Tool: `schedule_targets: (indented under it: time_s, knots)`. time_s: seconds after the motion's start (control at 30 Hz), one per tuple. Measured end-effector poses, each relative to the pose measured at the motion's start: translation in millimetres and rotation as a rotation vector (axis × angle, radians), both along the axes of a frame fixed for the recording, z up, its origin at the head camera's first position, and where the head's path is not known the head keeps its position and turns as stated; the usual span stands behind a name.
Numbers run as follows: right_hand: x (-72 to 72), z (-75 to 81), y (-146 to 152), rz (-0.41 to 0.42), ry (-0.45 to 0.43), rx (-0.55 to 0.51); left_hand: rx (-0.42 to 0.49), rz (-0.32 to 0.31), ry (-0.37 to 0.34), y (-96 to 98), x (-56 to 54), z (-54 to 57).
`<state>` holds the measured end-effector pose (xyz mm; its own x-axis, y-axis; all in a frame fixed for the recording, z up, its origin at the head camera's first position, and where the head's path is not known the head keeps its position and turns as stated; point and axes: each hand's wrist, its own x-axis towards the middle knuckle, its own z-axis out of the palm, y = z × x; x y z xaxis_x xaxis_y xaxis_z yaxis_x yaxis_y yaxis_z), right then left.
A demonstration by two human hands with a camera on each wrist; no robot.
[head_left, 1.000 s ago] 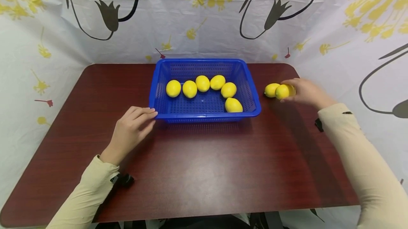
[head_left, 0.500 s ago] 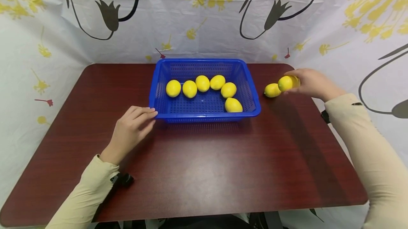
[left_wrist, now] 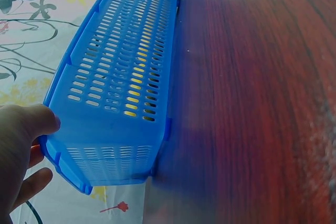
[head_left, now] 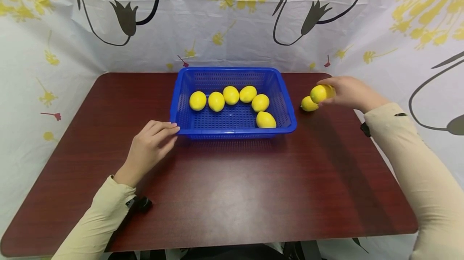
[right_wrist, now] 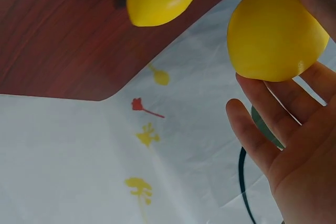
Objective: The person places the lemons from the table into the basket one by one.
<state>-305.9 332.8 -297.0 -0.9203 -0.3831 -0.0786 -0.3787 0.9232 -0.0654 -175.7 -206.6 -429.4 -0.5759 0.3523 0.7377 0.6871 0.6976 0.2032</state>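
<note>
At the table's right, my right hand (head_left: pixel 349 91) holds a lemon (head_left: pixel 320 93) between thumb and fingers, raised off the tabletop. A second lemon (head_left: pixel 308 104) lies on the table just below it, partly covered by the held one in the head view. The right wrist view shows the held lemon (right_wrist: pixel 278 30) against the thumb and fingertips, with one finger apart from it. My left hand (head_left: pixel 148 147) pinches the near left corner of a blue plastic basket (head_left: pixel 232 131); in the left wrist view the thumb (left_wrist: pixel 39 120) presses on the rim. Several lemons (head_left: pixel 216 102) sit inside the basket.
The dark red-brown table (head_left: pixel 232 195) carries the basket at its back middle. A white patterned cloth (head_left: pixel 232 22) hangs behind the table and along both sides. Dark shapes show below the table's front edge.
My right hand has lifted the lemon off the table, first up and to the right, then slightly back left above the other lemon. The left hand and basket have stayed in place.
</note>
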Motion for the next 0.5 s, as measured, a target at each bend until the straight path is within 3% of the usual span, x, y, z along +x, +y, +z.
schedule_targets:
  time_s: [0.5]
  knots:
    - [-6.6,18.7,-44,0.105,-0.008,0.057,0.002,0.001,0.001,-0.2,-0.1,-1.3]
